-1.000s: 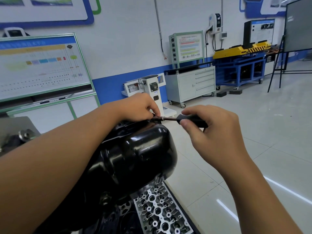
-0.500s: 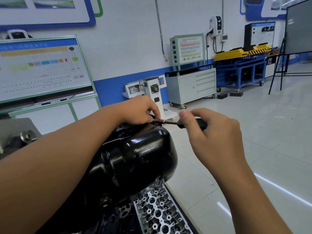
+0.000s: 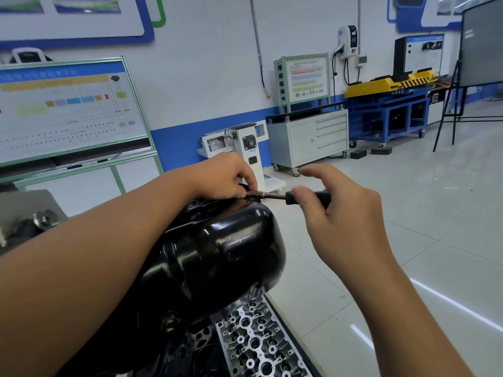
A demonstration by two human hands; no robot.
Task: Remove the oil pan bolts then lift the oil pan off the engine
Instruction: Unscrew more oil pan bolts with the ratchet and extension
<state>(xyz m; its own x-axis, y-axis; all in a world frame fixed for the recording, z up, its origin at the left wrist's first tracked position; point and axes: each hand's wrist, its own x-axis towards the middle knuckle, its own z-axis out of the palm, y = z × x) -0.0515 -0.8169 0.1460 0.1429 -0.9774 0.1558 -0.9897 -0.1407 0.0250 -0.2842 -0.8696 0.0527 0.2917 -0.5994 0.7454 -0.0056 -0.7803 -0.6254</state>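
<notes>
Pan [image 3: 217, 251] low centre, black, on engine. Driver [image 3: 283, 196] lies flat, 9-to-3, tip at pan's far rim. Left hand [image 3: 226, 176] pinches tip end. Right hand [image 3: 334, 213] at 3, fingers loose round handle. Bolt hidden.

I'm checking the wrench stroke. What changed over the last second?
The right hand loosened on the ratchet handle: its index finger lifted clear, thumb remaining on the grip. The left hand stayed at the tool's head on the oil pan rim; the pan did not move.
</notes>
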